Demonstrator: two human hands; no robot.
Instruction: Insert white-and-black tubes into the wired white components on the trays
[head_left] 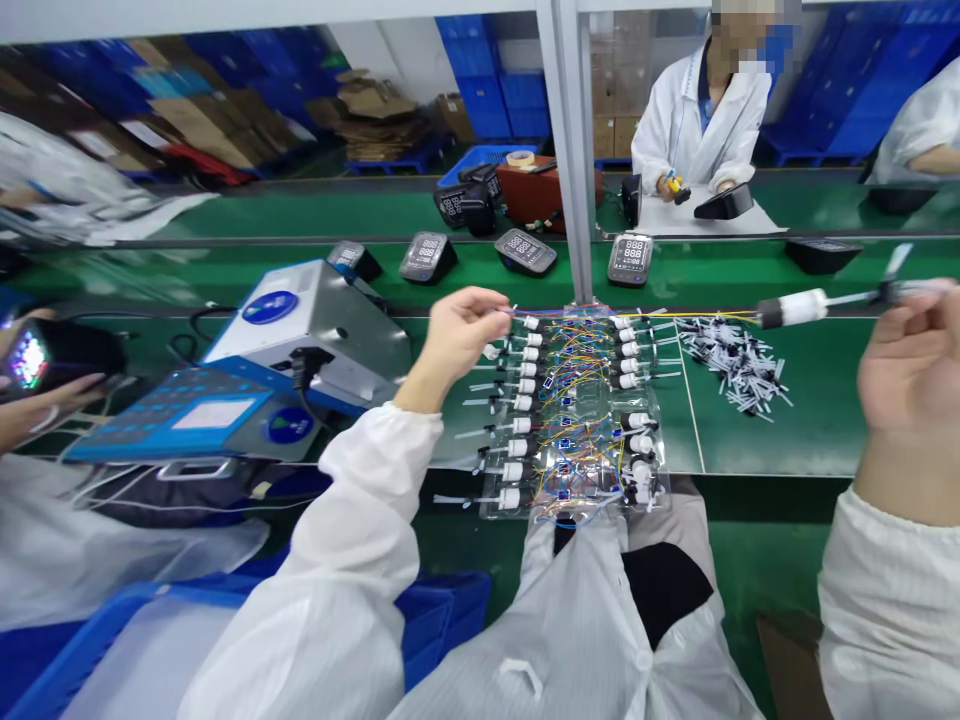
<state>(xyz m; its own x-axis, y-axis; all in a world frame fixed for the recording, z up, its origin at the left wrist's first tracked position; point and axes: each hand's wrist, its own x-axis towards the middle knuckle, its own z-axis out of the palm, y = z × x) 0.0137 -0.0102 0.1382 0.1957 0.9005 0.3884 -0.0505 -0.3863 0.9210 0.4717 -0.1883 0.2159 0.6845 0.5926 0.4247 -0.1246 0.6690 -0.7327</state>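
Observation:
My left hand (466, 335) pinches the end of thin coloured wires (720, 315) above the far edge of a clear plastic tray (664, 480). These wires stretch right to a small white-and-black pump (795, 308), held in the air. My right hand (904, 370), partly cut off by the frame edge, has its fingers closed on the clear tube that leads from this pump; a black fitting sits on the tube. In the tray lie two columns of similar pumps (521, 425) with tubes pointing outward and tangled wires between them.
A pile of short tubes with black fittings (739, 365) lies right of the tray. Blood pressure monitors (630, 258) stand along the green bench behind a metal post (566, 150). A blue-and-grey machine (300, 330) is at left. Co-workers sit opposite and at far left.

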